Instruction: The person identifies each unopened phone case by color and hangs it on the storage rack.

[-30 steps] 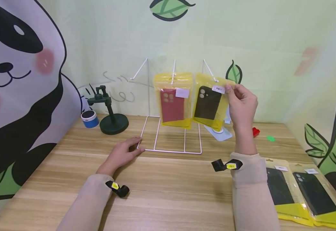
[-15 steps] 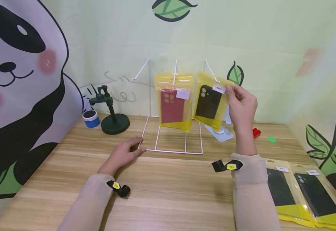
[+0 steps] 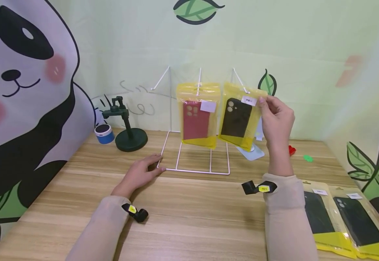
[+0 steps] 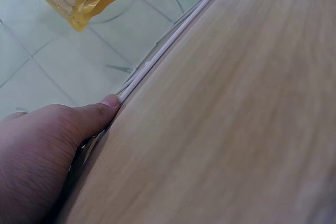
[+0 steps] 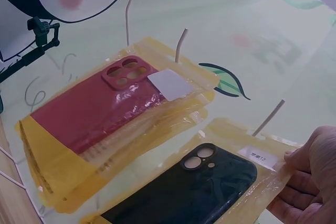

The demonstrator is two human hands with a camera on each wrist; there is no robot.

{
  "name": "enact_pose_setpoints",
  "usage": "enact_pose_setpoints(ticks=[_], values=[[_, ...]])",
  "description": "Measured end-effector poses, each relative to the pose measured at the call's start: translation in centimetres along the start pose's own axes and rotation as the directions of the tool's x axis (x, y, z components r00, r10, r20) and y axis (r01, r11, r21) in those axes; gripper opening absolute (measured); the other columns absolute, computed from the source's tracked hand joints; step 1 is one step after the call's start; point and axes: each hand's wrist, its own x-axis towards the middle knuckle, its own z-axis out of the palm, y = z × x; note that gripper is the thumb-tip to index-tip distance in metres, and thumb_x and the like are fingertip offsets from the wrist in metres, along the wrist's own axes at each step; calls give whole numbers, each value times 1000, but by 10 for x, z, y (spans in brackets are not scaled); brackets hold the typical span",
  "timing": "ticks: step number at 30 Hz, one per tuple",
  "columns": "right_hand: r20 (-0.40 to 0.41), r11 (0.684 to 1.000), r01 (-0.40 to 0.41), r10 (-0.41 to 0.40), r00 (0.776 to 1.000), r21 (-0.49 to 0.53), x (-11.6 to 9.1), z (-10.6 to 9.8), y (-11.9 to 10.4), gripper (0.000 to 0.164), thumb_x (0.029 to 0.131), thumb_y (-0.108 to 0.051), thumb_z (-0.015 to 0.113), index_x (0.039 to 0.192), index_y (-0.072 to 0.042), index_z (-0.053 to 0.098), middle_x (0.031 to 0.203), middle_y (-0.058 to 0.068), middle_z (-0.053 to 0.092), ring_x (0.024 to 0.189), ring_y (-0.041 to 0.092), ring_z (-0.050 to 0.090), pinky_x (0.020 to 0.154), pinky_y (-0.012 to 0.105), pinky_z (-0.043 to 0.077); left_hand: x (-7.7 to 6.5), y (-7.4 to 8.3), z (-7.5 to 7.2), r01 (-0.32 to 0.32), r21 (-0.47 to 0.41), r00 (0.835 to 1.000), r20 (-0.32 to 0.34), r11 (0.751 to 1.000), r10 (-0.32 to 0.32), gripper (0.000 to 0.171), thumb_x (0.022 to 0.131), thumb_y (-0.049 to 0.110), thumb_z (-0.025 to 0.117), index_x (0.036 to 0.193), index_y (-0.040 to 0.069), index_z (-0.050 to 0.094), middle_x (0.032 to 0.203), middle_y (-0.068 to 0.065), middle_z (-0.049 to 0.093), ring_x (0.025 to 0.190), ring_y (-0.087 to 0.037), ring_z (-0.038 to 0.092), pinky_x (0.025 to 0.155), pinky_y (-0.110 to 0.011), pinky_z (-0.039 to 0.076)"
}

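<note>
My right hand (image 3: 278,117) pinches the upper right corner of a yellow-edged pouch holding a black phone case (image 3: 236,117). That pouch tilts, and the end of the right white hook (image 3: 241,81) overlaps its top edge. In the right wrist view its label (image 5: 258,157) lies close to my thumb. Beside it, a pouch with a red phone case (image 3: 196,121) hangs from the middle hook, with more pouch layers behind it. My left hand (image 3: 138,174) rests at the front left corner of the white wire rack (image 3: 196,170), thumb (image 4: 97,118) touching the front bar.
Two more pouches with dark phone cases (image 3: 359,221) lie on the table at the right. A dark green stand (image 3: 130,139) and a blue-and-white round item (image 3: 104,134) stand at the left. Light blue (image 3: 254,154), red (image 3: 292,150) and green pieces (image 3: 308,158) lie behind my right arm.
The head view has shifted slightly. The red-case pouch has swung a little at its lower edge, and the black-case pouch sits slightly lower. Both hands keep nearly the same places.
</note>
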Motion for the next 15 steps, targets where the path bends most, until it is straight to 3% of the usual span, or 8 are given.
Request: enact_pose_setpoints(ticks=[8, 15], values=[[-20, 999, 13, -12, 1000, 34, 1, -1, -3, 32, 94, -29, 73, 116, -7, 76, 109, 6, 75, 95, 13, 69, 84, 23, 55, -1, -4, -1, 0, -9, 1000, 3, 1000, 0, 60, 97, 49, 63, 147, 17, 54, 154, -7, 47, 143, -30, 40, 117, -53, 30], [-50, 981, 19, -9, 999, 192, 4, -7, -4, 23, 91, -20, 76, 108, -4, 78, 102, 5, 75, 89, 16, 70, 82, 23, 58, -1, 0, -2, 6, -17, 1000, 12, 1000, -6, 61, 96, 49, 64, 147, 17, 55, 154, -5, 47, 143, -29, 40, 117, -51, 31]])
